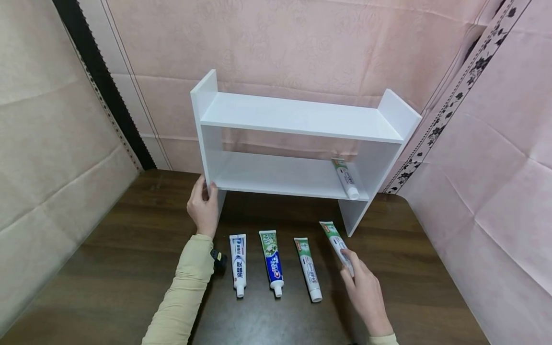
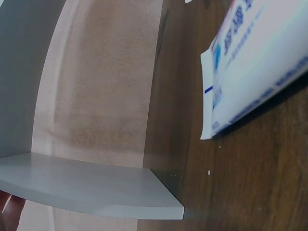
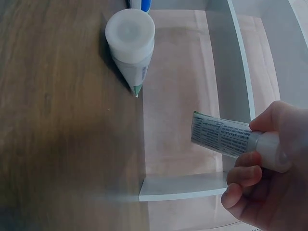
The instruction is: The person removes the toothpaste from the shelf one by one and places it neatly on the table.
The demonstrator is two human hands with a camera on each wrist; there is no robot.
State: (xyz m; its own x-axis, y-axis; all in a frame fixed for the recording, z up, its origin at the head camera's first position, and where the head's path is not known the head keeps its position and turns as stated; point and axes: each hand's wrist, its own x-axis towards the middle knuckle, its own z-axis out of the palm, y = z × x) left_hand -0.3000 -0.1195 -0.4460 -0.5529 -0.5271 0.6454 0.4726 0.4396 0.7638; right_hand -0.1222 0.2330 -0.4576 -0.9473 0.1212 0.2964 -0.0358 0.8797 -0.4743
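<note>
My right hand (image 1: 365, 293) holds a green-and-white toothpaste tube (image 1: 334, 242) near its cap end, the flat end pointing toward the white shelf (image 1: 284, 175). In the right wrist view, thumb and fingers pinch that tube (image 3: 221, 134) around its cap, with small print facing the camera. My left hand (image 1: 204, 206) grips the shelf's left side panel at the height of the lower board. Only a bit of its fingers (image 2: 12, 211) shows in the left wrist view. A similar green-and-white toothpaste tube (image 1: 346, 179) lies at the right end of the lower board.
On the brown table (image 1: 116, 268) before the shelf lie a white-and-blue toothpaste tube (image 1: 238, 263), a blue-and-green toothpaste tube (image 1: 271, 261) and another green-and-white toothpaste tube (image 1: 308, 268), caps toward me. Pink cloth (image 1: 293, 48) hangs behind the shelf and at the sides.
</note>
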